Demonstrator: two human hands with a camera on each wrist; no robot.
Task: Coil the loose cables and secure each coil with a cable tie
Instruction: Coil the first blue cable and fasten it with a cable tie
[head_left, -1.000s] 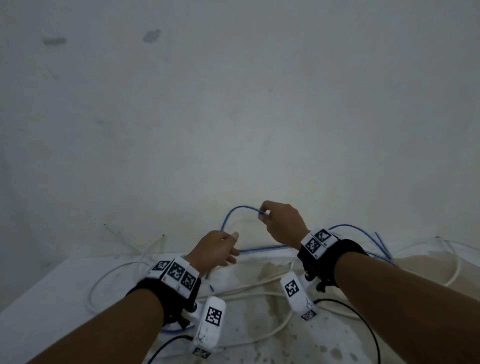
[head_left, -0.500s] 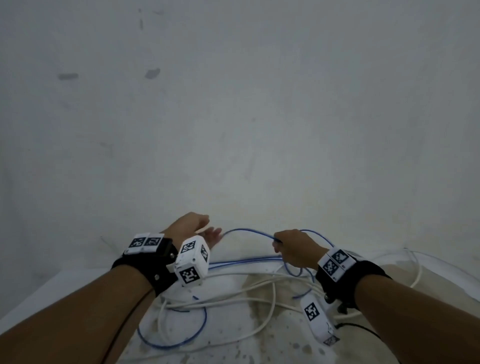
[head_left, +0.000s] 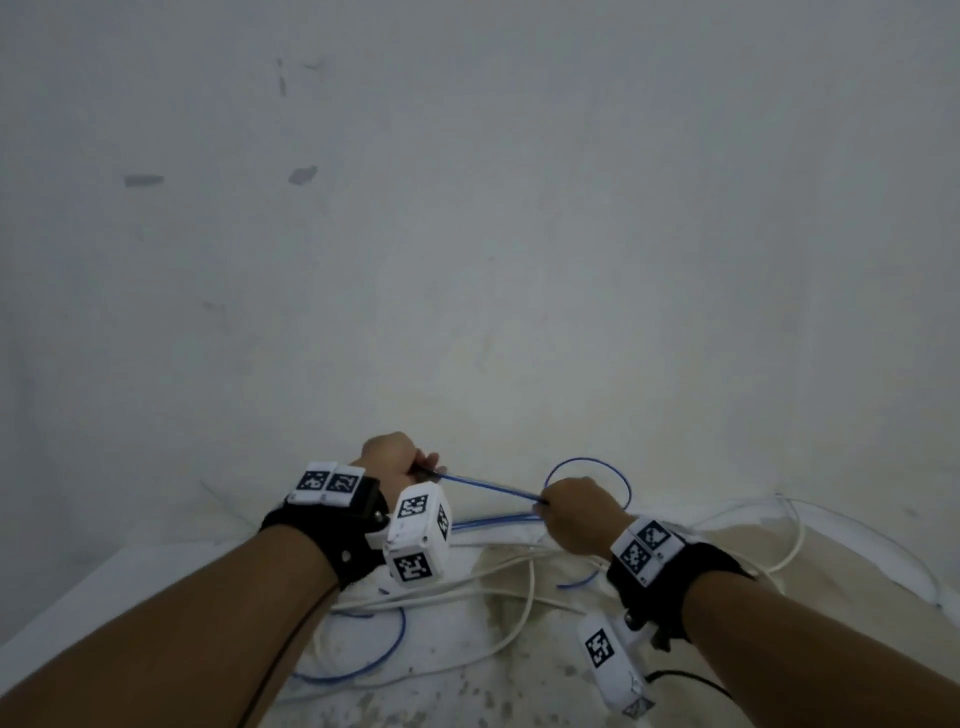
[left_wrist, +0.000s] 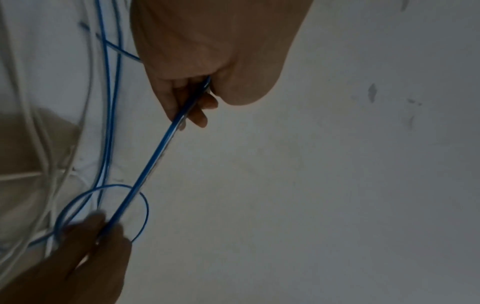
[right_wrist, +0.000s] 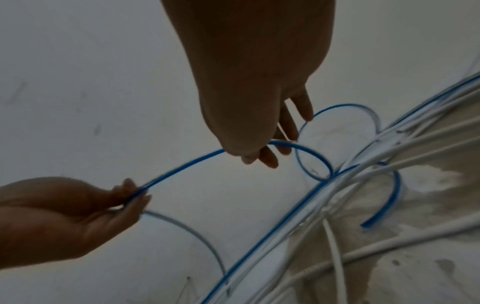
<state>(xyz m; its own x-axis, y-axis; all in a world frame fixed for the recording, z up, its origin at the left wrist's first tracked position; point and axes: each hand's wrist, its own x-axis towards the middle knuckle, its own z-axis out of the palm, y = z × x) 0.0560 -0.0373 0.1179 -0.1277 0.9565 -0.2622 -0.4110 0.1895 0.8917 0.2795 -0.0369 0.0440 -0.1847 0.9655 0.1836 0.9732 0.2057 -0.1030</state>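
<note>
Both hands, left hand (head_left: 393, 460) and right hand (head_left: 574, 514), are pinching the blue cable (head_left: 491, 488) taut above the white cables (head_left: 519, 592) (tangled); pulling risks snagging them.

I saw my left hand (left_wrist: 207, 61) pinching the blue cable (left_wrist: 153, 164), which ran taut down to my right hand (left_wrist: 78, 257).

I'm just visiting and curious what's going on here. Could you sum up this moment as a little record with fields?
Activity: coiling loose cables
Left hand: grips the blue cable
Right hand: pinches the same blue cable
Between the hands: a taut, straight stretch
Beyond the right hand: a small blue loop
On the table: white cables and more blue cable, tangled and uncoiled
Cable ties: none visible
Backdrop: marked pale wall
</note>
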